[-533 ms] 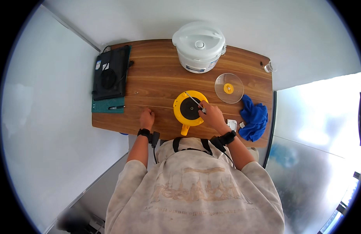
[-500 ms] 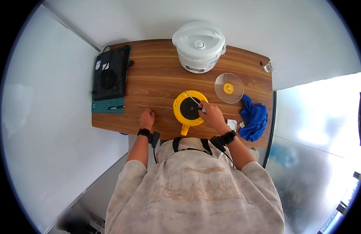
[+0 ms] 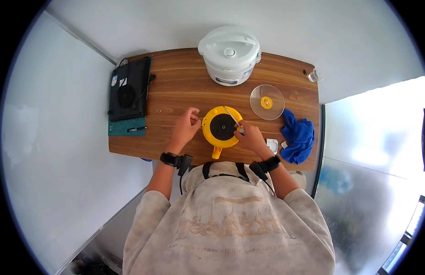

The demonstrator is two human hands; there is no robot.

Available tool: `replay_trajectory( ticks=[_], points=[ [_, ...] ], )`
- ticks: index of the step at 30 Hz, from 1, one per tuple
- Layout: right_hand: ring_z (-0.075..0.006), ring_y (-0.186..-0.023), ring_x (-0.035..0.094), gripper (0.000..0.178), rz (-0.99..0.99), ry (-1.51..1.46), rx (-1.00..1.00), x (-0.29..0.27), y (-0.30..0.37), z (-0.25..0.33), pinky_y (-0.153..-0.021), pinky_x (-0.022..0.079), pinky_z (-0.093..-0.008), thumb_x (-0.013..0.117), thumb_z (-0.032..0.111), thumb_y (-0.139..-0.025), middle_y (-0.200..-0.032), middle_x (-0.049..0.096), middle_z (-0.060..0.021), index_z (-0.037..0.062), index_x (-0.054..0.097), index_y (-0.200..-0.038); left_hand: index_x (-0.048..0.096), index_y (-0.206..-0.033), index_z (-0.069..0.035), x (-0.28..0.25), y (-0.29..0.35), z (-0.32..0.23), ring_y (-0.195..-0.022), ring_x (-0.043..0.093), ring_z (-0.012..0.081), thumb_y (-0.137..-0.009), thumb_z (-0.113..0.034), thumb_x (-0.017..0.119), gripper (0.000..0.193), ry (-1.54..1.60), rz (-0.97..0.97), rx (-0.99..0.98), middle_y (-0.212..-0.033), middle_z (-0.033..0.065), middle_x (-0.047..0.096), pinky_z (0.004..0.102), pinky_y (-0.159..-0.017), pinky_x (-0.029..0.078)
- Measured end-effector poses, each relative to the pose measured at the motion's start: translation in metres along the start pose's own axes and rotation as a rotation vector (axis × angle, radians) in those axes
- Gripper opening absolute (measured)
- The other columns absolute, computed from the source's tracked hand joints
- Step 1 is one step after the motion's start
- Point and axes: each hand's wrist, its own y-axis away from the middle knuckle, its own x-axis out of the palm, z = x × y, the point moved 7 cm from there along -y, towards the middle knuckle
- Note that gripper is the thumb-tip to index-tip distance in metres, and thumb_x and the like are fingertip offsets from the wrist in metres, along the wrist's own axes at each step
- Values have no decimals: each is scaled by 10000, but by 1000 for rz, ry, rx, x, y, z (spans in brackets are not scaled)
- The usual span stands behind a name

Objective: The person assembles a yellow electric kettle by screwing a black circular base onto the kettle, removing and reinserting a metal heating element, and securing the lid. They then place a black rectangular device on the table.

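A yellow pot with a handle (image 3: 217, 152) stands bottom up before me, its round black base plate (image 3: 217, 120) facing me. My right hand (image 3: 250, 136) is closed around a screwdriver (image 3: 231, 114), whose thin metal shaft slants across the upper right of the pot toward its far rim. Just left of the pot, my left hand (image 3: 187, 126) is raised with curled fingers apart and nothing visible in it. Whether its fingertips touch the yellow rim I cannot tell.
A white rice cooker (image 3: 229, 57) stands at the back. To the right are a glass lid (image 3: 273, 95), a small white tray (image 3: 272, 145), a blue cloth (image 3: 298, 137) and a clear cup (image 3: 314, 75). A black appliance (image 3: 128, 89) and a pen (image 3: 137, 129) lie on a green mat (image 3: 118, 127).
My left hand has moved forward and right from the table's near edge to the pot's left side, and its fingers have spread. My right hand still holds the screwdriver over the pot.
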Motion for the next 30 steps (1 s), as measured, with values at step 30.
replay_trajectory(
  ticks=[30],
  points=[
    [-471,-823,660,406,-59,-89,-13,-18,23,-11,-727,514,-517,656,201,-874,-844,671,-265,67,494,-1221,730,-985,-41,76,-4,-32,-755,689,248,-839,-64,725,148,-116,233,237,-859,118,720,338,-707,549]
  ],
)
